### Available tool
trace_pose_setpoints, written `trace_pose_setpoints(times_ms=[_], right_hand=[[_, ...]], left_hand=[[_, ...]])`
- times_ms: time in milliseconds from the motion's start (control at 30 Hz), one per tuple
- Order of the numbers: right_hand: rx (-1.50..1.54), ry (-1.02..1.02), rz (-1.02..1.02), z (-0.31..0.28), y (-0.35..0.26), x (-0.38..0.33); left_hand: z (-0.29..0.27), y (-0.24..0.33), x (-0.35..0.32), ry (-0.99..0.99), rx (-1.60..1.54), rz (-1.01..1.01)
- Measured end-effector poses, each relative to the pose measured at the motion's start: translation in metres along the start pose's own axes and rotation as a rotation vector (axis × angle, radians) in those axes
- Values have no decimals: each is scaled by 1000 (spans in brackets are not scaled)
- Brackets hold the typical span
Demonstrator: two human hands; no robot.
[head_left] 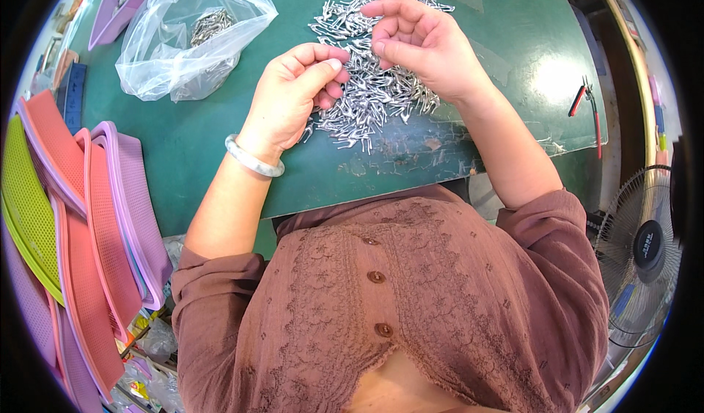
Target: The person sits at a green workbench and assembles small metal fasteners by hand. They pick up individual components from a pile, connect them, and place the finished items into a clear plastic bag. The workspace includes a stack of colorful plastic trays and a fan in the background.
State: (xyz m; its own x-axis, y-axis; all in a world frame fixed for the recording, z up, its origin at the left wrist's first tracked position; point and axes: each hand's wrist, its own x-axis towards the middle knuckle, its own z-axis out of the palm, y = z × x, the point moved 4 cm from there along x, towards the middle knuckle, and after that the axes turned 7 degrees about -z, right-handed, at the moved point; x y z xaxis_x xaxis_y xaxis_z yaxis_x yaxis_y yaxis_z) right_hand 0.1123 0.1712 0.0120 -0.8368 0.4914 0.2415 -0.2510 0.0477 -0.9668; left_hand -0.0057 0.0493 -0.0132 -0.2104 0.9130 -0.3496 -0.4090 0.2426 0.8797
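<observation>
Left grip (290, 89) pinched, right grip (434, 50) half-curled; can't tell if either holds a part. Small metal parts (370, 109) heaped between and beyond them on counter (180, 145). Looks like piece handling, next pick likely needs fine pinch

Shiny metal is seen in small pieces (374, 101), thin glossy plastic in bag (165, 50), scuffed gloss on tabletop (194, 145), perforated plastic in baskets (88, 274), matt cloth in shirt (422, 288)

Brown blouse (455, 303); dark embroidery (312, 303) down front; round brown buttons (376, 277); loose sleeves (550, 241), rumpled; smooth round bangle (253, 164), pale grey, mottled
</observation>
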Motion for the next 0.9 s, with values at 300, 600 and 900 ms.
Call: trace_pose_setpoints(times_ms=[300,600,900], right_hand=[[222,32,134,6,1,-3],[99,-7,123,7,0,-3],[-11,-34,61,5,4,-3]], left_hand=[[12,-4,-4,-125,-4,-74],[6,-2,-4,-58,-42,-104],[5,2,-4,-40,-86,-99]])
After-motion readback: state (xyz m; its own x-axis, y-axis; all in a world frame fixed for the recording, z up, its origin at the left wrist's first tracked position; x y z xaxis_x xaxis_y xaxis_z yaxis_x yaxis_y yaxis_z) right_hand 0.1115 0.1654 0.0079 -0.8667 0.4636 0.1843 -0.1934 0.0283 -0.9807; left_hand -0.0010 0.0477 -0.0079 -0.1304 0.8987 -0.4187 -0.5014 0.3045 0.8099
